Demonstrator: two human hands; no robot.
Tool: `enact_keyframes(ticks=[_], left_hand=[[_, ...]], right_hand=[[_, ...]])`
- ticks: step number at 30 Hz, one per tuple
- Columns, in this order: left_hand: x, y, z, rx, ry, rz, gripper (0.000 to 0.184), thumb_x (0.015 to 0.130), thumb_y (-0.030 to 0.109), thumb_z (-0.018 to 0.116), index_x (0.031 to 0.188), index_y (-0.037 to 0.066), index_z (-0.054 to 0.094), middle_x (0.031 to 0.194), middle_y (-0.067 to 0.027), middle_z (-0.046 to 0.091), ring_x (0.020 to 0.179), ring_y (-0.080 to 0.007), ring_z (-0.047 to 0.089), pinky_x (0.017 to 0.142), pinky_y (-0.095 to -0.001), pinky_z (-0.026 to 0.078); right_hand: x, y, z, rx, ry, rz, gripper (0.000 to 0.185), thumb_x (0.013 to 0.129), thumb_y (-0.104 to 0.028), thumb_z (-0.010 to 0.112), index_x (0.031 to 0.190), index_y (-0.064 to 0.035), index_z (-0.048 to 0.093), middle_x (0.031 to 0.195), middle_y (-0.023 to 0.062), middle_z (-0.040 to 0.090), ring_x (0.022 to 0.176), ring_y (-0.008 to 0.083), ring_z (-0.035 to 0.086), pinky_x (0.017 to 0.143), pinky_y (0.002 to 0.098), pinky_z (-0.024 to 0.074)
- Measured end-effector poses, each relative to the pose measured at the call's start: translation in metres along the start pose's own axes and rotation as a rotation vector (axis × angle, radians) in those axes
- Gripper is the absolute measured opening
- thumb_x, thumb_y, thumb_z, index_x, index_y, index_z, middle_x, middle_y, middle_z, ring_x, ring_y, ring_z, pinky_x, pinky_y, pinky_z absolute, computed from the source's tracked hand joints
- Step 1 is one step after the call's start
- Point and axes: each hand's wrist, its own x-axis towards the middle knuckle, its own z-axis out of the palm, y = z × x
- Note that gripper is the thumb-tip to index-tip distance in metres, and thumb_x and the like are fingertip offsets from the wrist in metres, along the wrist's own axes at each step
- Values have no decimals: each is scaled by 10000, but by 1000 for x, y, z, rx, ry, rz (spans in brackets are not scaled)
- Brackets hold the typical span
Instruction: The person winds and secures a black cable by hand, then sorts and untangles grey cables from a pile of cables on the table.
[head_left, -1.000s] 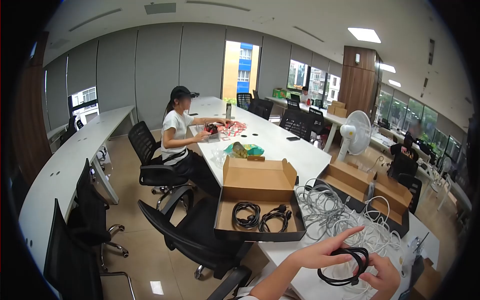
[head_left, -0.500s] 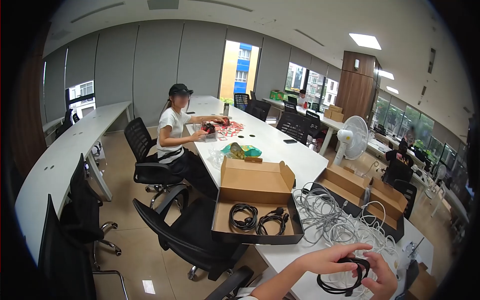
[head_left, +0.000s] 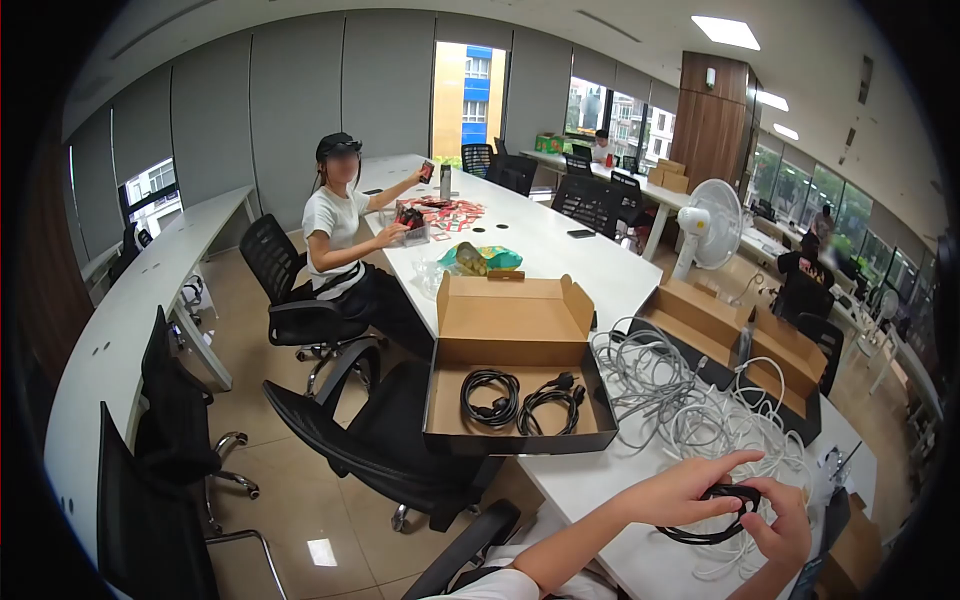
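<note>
A coiled black cable (head_left: 702, 536) is held between my two hands at the lower right, over the white table. My left hand (head_left: 690, 490) grips its upper left side, index finger stretched out. My right hand (head_left: 782, 520) has its fingers curled round the coil's right side. Just beyond lie tangled grey cables (head_left: 650, 375) and white cables (head_left: 735, 430). To the left, an open cardboard box (head_left: 520, 350) holds two coiled black cables (head_left: 490, 397), lying side by side.
A second open box (head_left: 690, 320) stands behind the tangle, near a white fan (head_left: 712, 225). Across the table (head_left: 550, 235) a seated person (head_left: 335, 215) handles small red and black items. A black chair (head_left: 390, 430) stands at the near left.
The view has shifted slightly. My hands have drawn closer together round the coil, which looks flatter. The seated person has raised one hand with a small item.
</note>
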Motion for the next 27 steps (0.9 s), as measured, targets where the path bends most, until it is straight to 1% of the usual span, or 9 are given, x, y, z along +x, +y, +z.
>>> enact_keyframes(ticks=[5,8,11,15,18,21,22,25,27], left_hand=[[-4,6,-1,39,-27,12,641,882,155,596,1456,82,320,824,-124,626,651,-243,584,624,-312,452],[-5,0,1,56,-2,32,650,869,149,605,1451,76,324,844,-134,642,670,-265,609,631,-319,463],[-4,-4,5,98,29,60,663,857,141,617,1448,73,325,876,-144,659,706,-293,635,643,-338,474],[-3,-6,12,182,74,131,667,847,137,632,1441,71,334,923,-151,669,713,-328,643,640,-372,478],[-1,7,10,211,-6,-23,641,857,152,644,1428,72,364,891,-137,656,711,-319,624,651,-376,474],[4,2,18,289,137,36,618,864,177,658,1413,72,395,839,-108,634,731,-294,604,670,-368,469],[3,7,18,250,164,-42,593,862,192,671,1387,54,431,880,-105,612,832,-288,583,750,-363,461],[2,14,16,442,397,144,576,848,180,683,1357,30,459,1012,-132,608,939,-310,563,826,-383,446],[-9,37,11,445,462,138,476,849,121,664,1290,7,525,1143,-158,591,1003,-317,546,897,-400,427]], right_hand=[[-3,5,-2,-206,-71,-102,300,723,-146,720,961,18,638,842,162,680,723,286,663,664,337,492],[-6,13,3,28,-111,87,305,710,-132,731,963,12,639,855,159,681,736,285,662,680,337,493],[-3,12,7,149,-82,96,313,701,-125,744,965,8,640,857,156,679,752,287,662,694,331,493],[-7,18,10,-38,-73,72,317,701,-146,764,957,-4,643,852,143,677,764,297,645,726,352,475],[-10,17,3,-219,-82,24,282,705,-152,766,921,-11,652,829,130,675,766,309,624,738,373,452],[-10,17,0,-218,-29,27,248,700,-148,760,886,-18,660,804,119,671,763,315,603,736,388,434],[-10,18,-1,-226,-27,32,241,695,-144,757,878,-20,662,796,117,669,758,315,599,731,390,432],[-9,12,-2,-269,38,106,227,683,-123,743,871,-31,656,776,100,654,758,314,570,754,396,416],[-10,13,-4,-298,76,130,216,689,-112,737,869,-32,649,772,97,647,769,315,561,774,396,408]])
